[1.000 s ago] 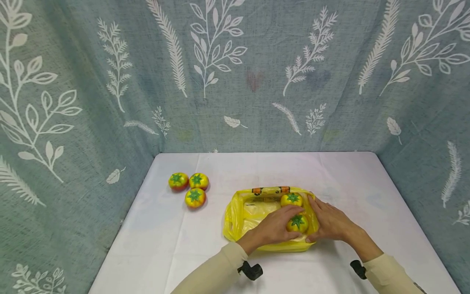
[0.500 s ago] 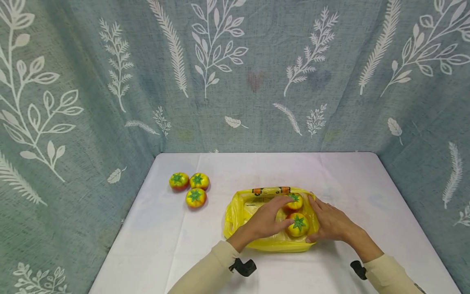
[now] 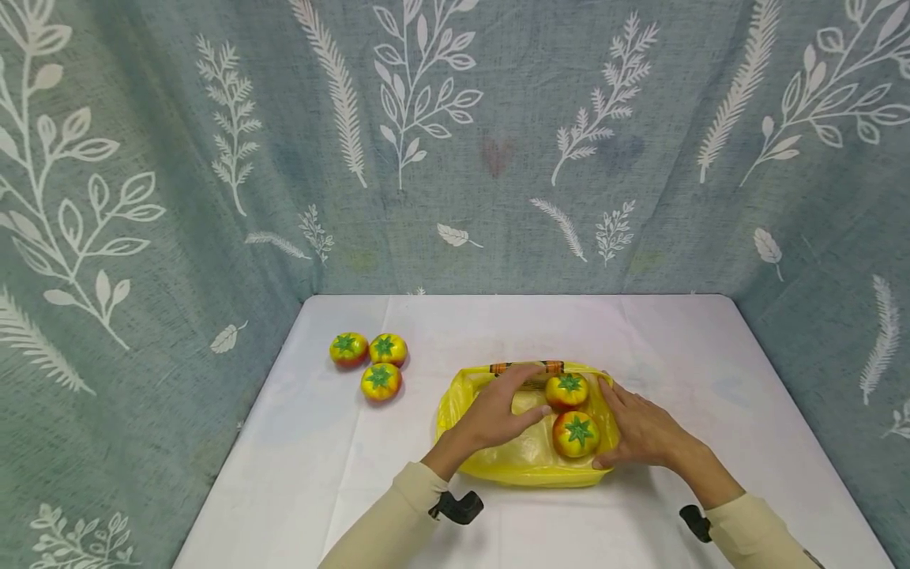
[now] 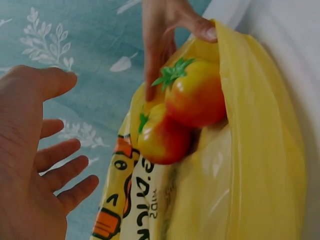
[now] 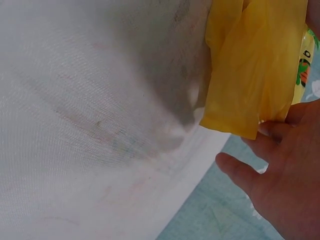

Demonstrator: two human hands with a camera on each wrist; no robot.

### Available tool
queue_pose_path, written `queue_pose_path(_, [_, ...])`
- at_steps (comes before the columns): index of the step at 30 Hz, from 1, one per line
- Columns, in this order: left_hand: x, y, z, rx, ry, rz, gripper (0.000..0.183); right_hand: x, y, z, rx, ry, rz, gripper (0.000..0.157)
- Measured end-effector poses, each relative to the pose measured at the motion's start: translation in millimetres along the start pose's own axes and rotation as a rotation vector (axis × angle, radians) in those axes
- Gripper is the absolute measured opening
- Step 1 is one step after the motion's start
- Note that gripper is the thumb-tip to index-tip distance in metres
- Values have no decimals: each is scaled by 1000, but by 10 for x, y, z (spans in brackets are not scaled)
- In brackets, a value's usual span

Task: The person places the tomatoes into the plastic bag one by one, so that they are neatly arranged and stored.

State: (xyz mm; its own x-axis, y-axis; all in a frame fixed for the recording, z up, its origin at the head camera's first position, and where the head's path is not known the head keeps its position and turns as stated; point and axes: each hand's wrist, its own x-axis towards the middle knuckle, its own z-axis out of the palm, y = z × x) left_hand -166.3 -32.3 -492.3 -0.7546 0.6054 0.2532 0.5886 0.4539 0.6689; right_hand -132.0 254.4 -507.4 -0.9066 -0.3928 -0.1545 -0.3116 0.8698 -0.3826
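Observation:
A yellow plastic bag [image 3: 526,476] lies with its mouth spread wide, a printed orange character on its far rim. Two red-and-yellow tomatoes [image 3: 569,446] with green star-shaped tops sit one behind the other at its right end. My left hand [image 3: 490,415] hovers over the left half of the bag, fingers spread and thumb apart, holding nothing. In the left wrist view, space separates that hand [image 4: 22,155] from the tomatoes [image 4: 202,97]. Against the bag's right side rests my right hand [image 3: 643,427], its fingers extended along the yellow wall [image 5: 245,90].
Three more tomatoes [image 3: 381,383] form a cluster at the back left of the white-covered table [image 3: 284,482]. A grey-green curtain [image 3: 455,142] with white leaf prints hangs behind the table and at both sides.
My left hand has let go of the front tomato and drawn back leftward, its fingers opening. Both tomatoes stay in the bag. My right hand keeps its place.

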Motion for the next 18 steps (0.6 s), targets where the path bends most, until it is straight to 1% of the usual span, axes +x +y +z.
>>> queue_pose_path(3, [-21, -21, -41, 0, -2, -35, 67, 3, 2, -3, 0, 6, -3, 136])
queue_pose_path(9, [-53, -75, -134, -36, 26, -62, 67, 14, 4, -3, 2, 5, -1, 137])
queue_pose_path(13, [-75, -107, -201, -43, 57, -62, 67, 17, 8, 4, -5, 8, -2, 137])
queue_pose_path(18, [-103, -167, -263, -26, 117, -46, 65, 14, 12, 9, -11, 9, 0, 137])
